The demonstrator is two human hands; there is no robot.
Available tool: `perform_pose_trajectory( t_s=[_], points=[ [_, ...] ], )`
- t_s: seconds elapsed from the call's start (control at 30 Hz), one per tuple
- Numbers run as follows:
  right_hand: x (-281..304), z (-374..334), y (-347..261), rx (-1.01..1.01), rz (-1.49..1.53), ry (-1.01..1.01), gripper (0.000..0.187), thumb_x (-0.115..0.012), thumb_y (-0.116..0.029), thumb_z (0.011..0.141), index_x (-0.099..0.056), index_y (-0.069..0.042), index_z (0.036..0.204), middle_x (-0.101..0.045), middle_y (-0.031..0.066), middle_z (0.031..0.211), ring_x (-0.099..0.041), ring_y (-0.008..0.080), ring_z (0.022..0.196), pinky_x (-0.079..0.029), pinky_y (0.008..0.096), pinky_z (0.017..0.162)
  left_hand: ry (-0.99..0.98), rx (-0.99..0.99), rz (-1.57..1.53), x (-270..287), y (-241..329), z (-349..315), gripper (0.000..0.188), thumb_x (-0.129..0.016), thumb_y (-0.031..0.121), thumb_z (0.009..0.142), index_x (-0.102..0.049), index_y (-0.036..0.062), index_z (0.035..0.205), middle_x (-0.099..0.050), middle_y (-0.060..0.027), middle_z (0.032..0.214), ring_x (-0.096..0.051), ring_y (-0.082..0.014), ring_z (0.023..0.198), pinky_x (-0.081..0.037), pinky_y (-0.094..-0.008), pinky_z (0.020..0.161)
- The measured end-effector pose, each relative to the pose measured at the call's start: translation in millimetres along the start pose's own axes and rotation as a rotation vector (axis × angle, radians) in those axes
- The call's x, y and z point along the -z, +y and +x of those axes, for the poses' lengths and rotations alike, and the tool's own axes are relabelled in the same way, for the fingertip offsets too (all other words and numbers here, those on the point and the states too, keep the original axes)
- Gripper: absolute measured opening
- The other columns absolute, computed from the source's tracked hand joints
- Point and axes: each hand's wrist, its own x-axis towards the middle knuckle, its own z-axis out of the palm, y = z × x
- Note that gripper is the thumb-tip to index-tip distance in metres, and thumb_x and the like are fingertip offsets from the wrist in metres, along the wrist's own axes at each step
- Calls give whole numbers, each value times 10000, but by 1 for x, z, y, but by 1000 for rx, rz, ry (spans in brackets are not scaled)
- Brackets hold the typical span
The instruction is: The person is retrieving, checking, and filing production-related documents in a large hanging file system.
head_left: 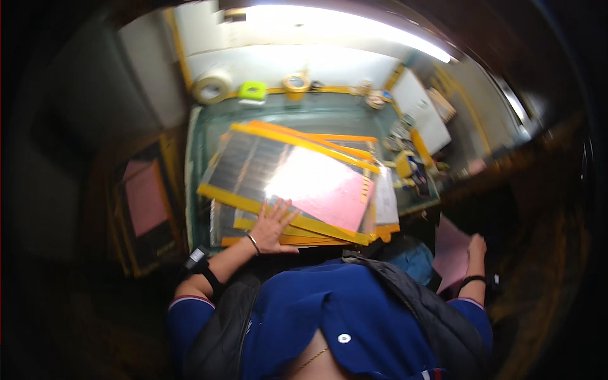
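Observation:
My left hand (pixel 273 227) lies flat with spread fingers on the near edge of the top dark film sheet (pixel 244 166), which has yellow-orange taped borders. This sheet rests askew on a stack of similar sheets (pixel 221 221). On its right part lies a pink paper (pixel 335 196), with strong glare across the middle. Off to the right, beyond the table, my right hand (pixel 477 247) is closed on the edge of another pink sheet of paper (pixel 449 253), which hangs down beside my body.
The glass-topped table (pixel 197 136) carries a wide tape roll (pixel 212 87), a green tape dispenser (pixel 253 90) and a yellow tape roll (pixel 296 85) along its back. Small items crowd its right side. More taped sheets with pink paper (pixel 145 196) stand at the left. A tube light (pixel 354 25) shines above.

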Motion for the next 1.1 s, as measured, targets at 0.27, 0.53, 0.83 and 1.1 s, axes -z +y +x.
perform_pose_trajectory(
  t_s=[0.27,0.53,0.83,1.1],
  points=[
    [45,-104,87,-131,445,277,302,-532,-48,787,-593,-37,1082,-633,183,1012,-615,324,925,-468,366,823,-190,-139,175,-58,32,59,794,-392,698,775,-243,249,1413,-105,-185,1477,-52,-393,1359,16,-714,959],
    [8,-167,106,-110,1536,127,260,-563,-25,824,-577,17,1080,-614,60,1008,-563,144,911,-421,266,835,-204,-155,222,-61,36,76,770,-426,666,781,-290,225,1397,-127,-200,1469,-68,-404,1355,-3,-724,949],
    [-47,-262,-21,-303,2255,328,110,-609,-61,830,-613,-51,940,-626,25,952,-563,101,862,-435,242,788,-153,-268,113,-48,54,62,730,-545,481,803,-280,146,1395,-131,-215,1464,-66,-386,1363,-15,-652,1007],
    [-76,-467,60,-871,1691,961,137,-622,-120,849,-599,-44,961,-585,-5,916,-511,86,838,-398,247,780,-699,-571,-741,-97,130,13,443,-647,269,795,-528,36,1152,-516,-208,1195,-546,-338,1046,-441,-365,897]
  ],
)
